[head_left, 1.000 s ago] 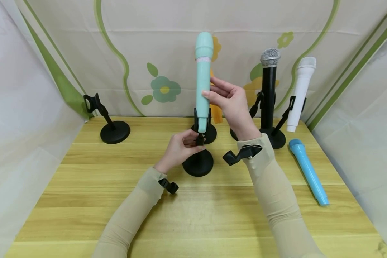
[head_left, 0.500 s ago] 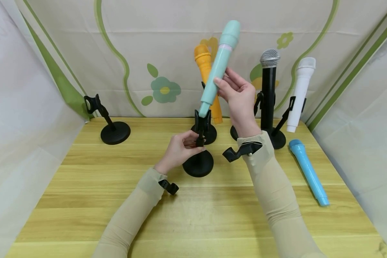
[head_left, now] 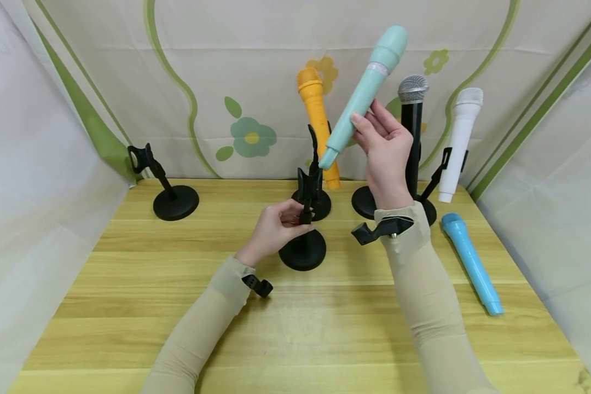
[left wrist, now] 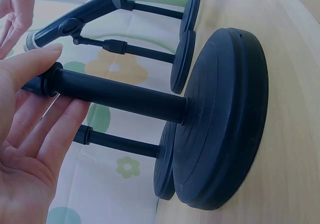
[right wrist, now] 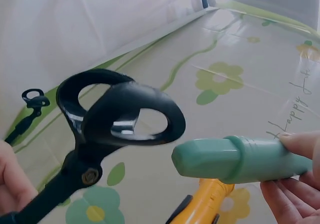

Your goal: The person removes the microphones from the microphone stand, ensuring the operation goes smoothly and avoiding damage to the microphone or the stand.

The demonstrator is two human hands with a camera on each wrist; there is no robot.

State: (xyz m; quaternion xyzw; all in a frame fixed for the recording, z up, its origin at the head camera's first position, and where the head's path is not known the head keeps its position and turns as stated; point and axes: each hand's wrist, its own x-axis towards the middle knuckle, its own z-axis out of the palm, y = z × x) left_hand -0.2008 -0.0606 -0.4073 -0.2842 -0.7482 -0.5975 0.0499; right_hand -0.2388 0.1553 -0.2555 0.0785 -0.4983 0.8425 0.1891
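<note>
A mint-green microphone point(head_left: 361, 98) is pinched between the thumb and fingers of my right hand point(head_left: 386, 150), tilted with its head up to the right. Its narrow lower end is near the clip point(right wrist: 132, 114) of a black desk stand point(head_left: 302, 251), with a gap between them in the right wrist view. My left hand point(head_left: 273, 227) holds that stand by its pole, just below the clip; the left wrist view shows thumb and fingers around the pole point(left wrist: 120, 96). The round base stands on the wooden table.
Behind are an orange microphone point(head_left: 315, 109), a black one with silver head point(head_left: 412, 120) and a white one point(head_left: 460, 142), all in stands. A blue microphone point(head_left: 473, 265) lies at the right. Another black stand point(head_left: 175, 202) is at the far left. Cloth walls surround the table point(head_left: 295, 328).
My right hand has lifted the mint-green microphone up and right, out of the clip, tilting it rightward. The orange microphone behind has come into view. My left hand stays on the stand.
</note>
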